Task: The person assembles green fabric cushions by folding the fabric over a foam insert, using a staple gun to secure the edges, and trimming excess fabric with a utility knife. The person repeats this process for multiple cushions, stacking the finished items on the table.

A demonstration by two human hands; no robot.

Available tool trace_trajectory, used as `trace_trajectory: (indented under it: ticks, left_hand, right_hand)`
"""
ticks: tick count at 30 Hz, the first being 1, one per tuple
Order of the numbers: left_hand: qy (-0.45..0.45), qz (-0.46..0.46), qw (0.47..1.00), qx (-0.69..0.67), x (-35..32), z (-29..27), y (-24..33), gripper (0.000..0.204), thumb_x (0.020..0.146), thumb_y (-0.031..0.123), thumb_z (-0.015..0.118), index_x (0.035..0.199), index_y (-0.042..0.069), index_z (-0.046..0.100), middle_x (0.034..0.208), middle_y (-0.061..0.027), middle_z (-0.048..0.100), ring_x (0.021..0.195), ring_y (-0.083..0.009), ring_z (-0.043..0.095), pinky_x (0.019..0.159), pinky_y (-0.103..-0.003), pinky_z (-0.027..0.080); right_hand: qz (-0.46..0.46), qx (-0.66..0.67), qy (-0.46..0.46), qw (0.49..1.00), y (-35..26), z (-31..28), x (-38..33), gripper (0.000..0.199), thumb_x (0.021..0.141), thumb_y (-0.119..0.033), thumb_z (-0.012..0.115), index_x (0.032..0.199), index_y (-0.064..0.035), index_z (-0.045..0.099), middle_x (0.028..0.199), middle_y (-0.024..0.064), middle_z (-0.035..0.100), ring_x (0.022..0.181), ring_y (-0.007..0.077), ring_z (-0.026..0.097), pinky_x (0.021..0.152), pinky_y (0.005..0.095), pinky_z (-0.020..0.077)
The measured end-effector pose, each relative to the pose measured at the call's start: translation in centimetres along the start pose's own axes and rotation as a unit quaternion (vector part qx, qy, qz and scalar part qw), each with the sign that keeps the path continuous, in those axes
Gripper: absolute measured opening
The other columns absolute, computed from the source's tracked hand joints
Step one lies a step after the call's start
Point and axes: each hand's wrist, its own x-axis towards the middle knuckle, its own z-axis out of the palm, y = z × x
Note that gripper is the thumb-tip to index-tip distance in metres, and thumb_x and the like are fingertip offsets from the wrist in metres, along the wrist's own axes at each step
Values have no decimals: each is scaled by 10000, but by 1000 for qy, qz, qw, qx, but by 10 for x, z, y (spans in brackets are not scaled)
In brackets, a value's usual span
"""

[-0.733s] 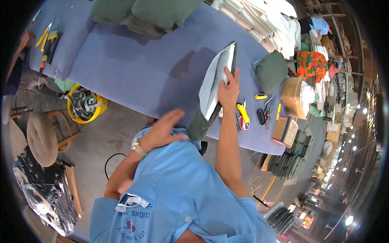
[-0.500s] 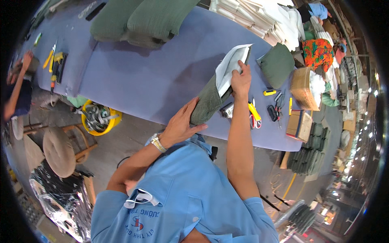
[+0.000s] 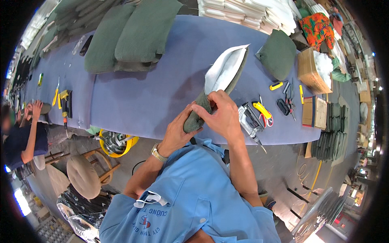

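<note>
A dark green fabric cushion cover (image 3: 192, 122) with white padding inside is held above the blue-grey table, one end gaping and pointing away from me. My left hand (image 3: 176, 126) wraps around its near end from the left. My right hand (image 3: 224, 115) pinches the green fabric near the lower end of the opening, thumb close to the left fingers. The part between my hands is bunched and partly hidden. Just right of my right hand lie a silver staple gun (image 3: 249, 119) and a yellow-handled cutter (image 3: 262, 109) over red-handled scissors (image 3: 269, 121).
A plump green cushion (image 3: 278, 54), pliers (image 3: 290, 99) and a carton of white stuffing (image 3: 310, 71) are to the right. Folded green pads (image 3: 142, 36) and stacked white foam (image 3: 243, 14) stand at the back. Another staple gun (image 3: 66, 103) and a co-worker (image 3: 26, 137) are at left.
My right hand has come down from the far open edge to the near part of the cover, close to my left hand. The view has shifted, revealing more of the staple gun.
</note>
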Motion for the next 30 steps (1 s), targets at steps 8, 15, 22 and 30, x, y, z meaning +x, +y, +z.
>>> trace_trajectory:
  ticks: [8,15,22,30]
  left_hand:
    - [20,2,999,-34,17,-21,-6,842,798,130,861,1536,78,459,1505,-176,548,1373,-328,552,1119,-402,451]
    - [-18,33,999,10,17,-48,18,797,825,254,851,1500,36,488,1512,-214,529,1404,-380,511,1141,-419,435]
    - [-49,366,923,-104,16,-130,159,491,853,376,781,1232,74,699,1311,-215,670,1240,-366,643,1093,-526,454]
    - [-74,341,927,-135,18,-96,224,232,898,298,691,1053,133,742,1128,-117,739,1091,-285,691,996,-452,517]
  right_hand:
    - [12,168,6,986,27,14,12,328,960,-150,718,765,-1,500,715,68,444,617,159,421,566,328,375]
    - [2,199,-17,980,31,21,16,312,963,-133,702,762,-1,504,715,68,439,627,159,425,576,325,373]
    - [12,137,-101,985,25,39,-1,301,936,-215,712,775,-17,552,736,87,500,638,261,506,601,387,415]
    - [-17,96,-129,987,31,47,-13,321,945,-281,695,769,-48,561,783,79,538,730,288,587,634,414,455]
